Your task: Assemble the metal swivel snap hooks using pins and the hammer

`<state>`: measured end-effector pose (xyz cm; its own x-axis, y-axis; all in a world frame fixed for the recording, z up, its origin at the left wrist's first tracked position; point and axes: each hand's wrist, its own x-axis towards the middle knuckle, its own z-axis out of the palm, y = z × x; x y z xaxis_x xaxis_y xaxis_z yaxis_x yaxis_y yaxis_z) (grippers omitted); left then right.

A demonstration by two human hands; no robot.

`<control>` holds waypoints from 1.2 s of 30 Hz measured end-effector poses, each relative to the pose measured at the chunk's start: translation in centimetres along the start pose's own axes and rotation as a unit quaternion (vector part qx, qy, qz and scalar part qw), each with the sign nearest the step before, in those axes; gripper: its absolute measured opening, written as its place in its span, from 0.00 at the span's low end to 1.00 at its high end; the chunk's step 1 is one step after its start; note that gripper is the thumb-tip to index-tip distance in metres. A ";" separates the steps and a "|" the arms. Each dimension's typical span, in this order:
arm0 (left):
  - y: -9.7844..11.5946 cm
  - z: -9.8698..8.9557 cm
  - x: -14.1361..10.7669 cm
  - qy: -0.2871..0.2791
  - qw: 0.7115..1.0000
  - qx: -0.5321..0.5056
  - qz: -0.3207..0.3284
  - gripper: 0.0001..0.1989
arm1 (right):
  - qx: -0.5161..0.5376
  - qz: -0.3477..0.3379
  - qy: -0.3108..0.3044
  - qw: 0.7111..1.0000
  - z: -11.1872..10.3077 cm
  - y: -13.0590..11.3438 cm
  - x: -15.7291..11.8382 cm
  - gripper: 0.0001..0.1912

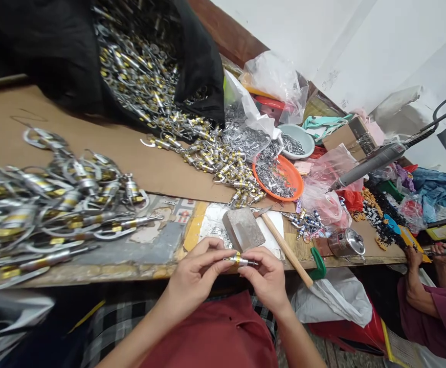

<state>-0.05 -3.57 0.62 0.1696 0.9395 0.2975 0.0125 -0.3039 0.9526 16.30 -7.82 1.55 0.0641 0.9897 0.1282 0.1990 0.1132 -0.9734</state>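
Holds silver-and-yellow metal fitting [240, 259] in closed thumb-and-finger pinches of left hand [194, 273] and right hand [269, 280]. Sits near grey block [244, 228].

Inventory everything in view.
held fitting: one, silver/yellow, front centre
loose fittings: many, silver/yellow, left, centre
blue fittings: several, blue/silver, right
bag: one, black, back left
block: one, grey, centre
hammer: one, wooden handle, centre
dish: one, orange, centre right
basin: one, pale blue, behind dish
lidded cup: one, silver, right
power tool: one, grey, right
clutter: uncounted, mixed, right
co-worker's sleeve: one, purple, far right
left hand: one, bare, front
right hand: one, bare, front
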 end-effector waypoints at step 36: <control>-0.8 -0.3 -0.1 -0.070 0.996 0.060 0.008 0.08 | -0.040 0.028 -0.015 0.999 0.3 0.8 -0.6 0.08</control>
<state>-0.34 -3.36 -0.20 0.3063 0.9057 0.2931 0.1249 -0.3435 0.9308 16.07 -8.33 0.67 0.0476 0.9967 0.0664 0.2740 0.0509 -0.9604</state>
